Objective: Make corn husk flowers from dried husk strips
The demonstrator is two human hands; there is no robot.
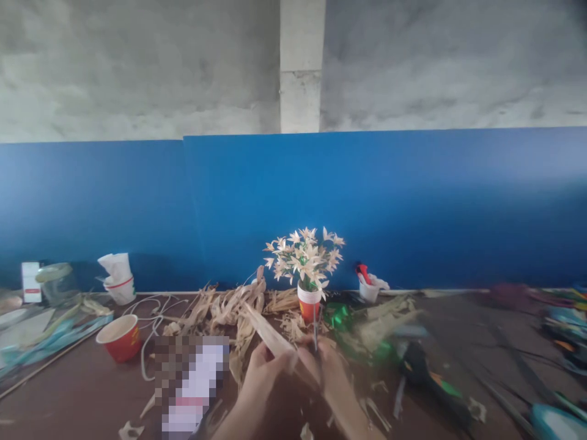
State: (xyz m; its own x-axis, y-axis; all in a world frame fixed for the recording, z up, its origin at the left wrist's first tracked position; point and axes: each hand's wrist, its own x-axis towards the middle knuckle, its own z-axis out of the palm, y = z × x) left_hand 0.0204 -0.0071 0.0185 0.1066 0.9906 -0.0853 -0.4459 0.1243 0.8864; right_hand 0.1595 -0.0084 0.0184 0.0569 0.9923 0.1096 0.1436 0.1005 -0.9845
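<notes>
A long, pale strip of dry husk (266, 330) lies between the two hands, its free end slanting away, up and to the left of the fingers. The fingers of the left hand (269, 370) are clamped on it, thumb pressed down on top. The fingers of the right hand (331, 371), close beside, are closed around what look like scissors (315, 330), the blades pointing forward; blur hides whether the blades are parted, and I cannot tell whether these fingers also pinch the strip.

Straight ahead of the fingers, a red-and-white cup (304, 307) stands upright with a full bunch of pale, star-shaped flowers (305, 256) in it. That bunch looks finished, or nearly so. The strip in hand appears not yet shaped, and much loose material seems unused, though how much is left to do cannot be read from here.

Ahead and left of the fingers spreads a heap of husks (224, 308); ahead and right lies some shiny green material (339, 316). Nearer on the left is a phone-like object (197, 379), pixelated, with a red cup (121, 342) beyond it. To the right of the fingers a dark tool (428, 385), perhaps a glue gun, rests on the brown desk (68, 397), amid scattered scraps. A blue panel (389, 201) rises behind everything.
</notes>
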